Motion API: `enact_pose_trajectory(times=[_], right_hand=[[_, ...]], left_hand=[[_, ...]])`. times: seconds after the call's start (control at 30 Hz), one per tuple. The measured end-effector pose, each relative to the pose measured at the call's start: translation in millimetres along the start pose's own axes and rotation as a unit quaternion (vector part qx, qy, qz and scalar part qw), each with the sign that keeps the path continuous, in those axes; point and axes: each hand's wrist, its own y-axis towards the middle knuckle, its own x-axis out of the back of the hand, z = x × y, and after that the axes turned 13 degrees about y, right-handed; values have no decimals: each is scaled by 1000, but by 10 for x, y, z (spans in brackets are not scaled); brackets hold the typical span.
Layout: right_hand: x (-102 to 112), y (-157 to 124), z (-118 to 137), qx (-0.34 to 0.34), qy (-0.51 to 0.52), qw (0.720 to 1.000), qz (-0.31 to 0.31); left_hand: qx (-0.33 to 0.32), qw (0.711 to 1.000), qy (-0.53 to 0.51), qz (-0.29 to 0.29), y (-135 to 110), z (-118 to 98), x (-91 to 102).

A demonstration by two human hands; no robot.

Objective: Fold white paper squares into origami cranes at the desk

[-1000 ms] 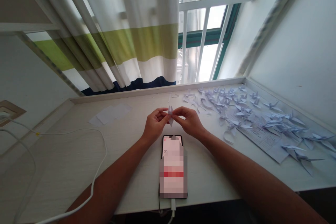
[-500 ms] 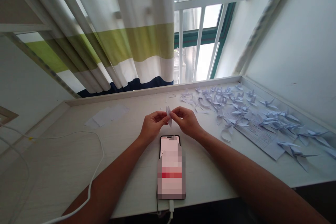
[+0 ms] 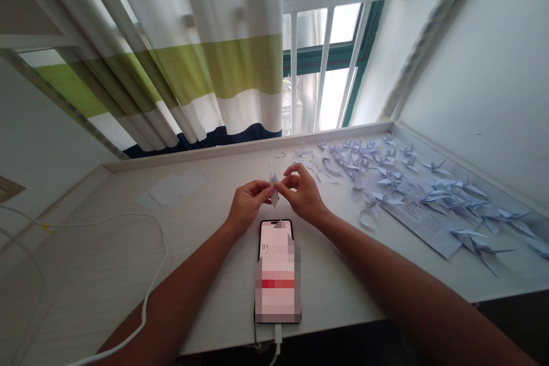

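A small folded piece of white paper, narrow and diamond-shaped with pointed ends, is held upright above the desk. My left hand pinches its left side between thumb and fingers. The thumb and index finger of my right hand close on its right edge, while the other fingers are curled and raised. Just below the hands lies a phone with a lit, partly blurred screen. To the right spread several folded white paper cranes.
A printed sheet lies under some cranes. Flat paper sheets rest at the left. A white cable loops over my left forearm, and a charging plug enters the phone. Curtain and railing stand behind the raised desk edge.
The paper has turned so that more of its flat face shows. My right hand's outer fingers have lifted away, with the thumb and index finger staying at the paper.
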Motion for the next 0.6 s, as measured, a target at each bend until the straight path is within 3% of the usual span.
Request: enact_pose_trajectory(times=[0.17,0.27,0.43,0.6], right_hand=[[3,10,-52,-7,19,999,28],[-6,-5,-72,-3,-23,998,62],[-4,-47,-13,32,-147,987,53],[17,-64,31,35,-178,982,55]], left_hand=[[-12,999,-17,-30,43,52,2],[-12,998,-55,-43,74,75,18],[-2,999,-43,16,85,60,76],[36,994,-42,94,45,5,114]])
